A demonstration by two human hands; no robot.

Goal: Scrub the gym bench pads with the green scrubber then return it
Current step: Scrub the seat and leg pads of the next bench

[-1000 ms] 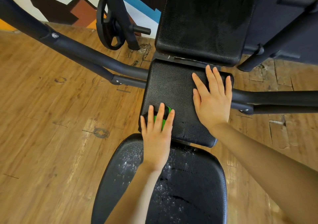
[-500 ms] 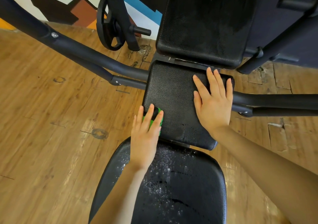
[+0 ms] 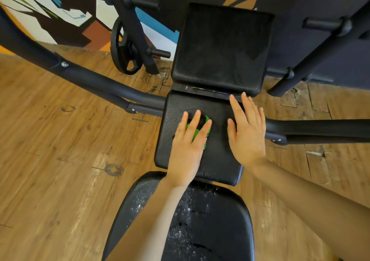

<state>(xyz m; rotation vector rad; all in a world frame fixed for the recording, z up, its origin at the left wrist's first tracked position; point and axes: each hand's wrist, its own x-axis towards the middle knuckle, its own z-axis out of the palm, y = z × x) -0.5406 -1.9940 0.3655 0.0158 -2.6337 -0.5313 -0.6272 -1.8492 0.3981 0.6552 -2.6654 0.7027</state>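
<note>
My left hand lies flat with straight fingers on the green scrubber, pressing it onto the black middle pad of the gym bench. Only the scrubber's right edge and strips between my fingers show. My right hand rests flat on the same pad's right side, fingers straight and reaching its far edge. The near seat pad is wet with white foam specks. The upper back pad stands beyond the middle pad.
Black frame tubes run left and right of the middle pad. A weight plate hangs on a rack post at the back left. Worn wooden floor surrounds the bench, and a painted wall stands behind.
My left hand has slid the scrubber from the pad's near left corner up and right toward its centre. The right hand has stayed in place. The view has tilted upward.
</note>
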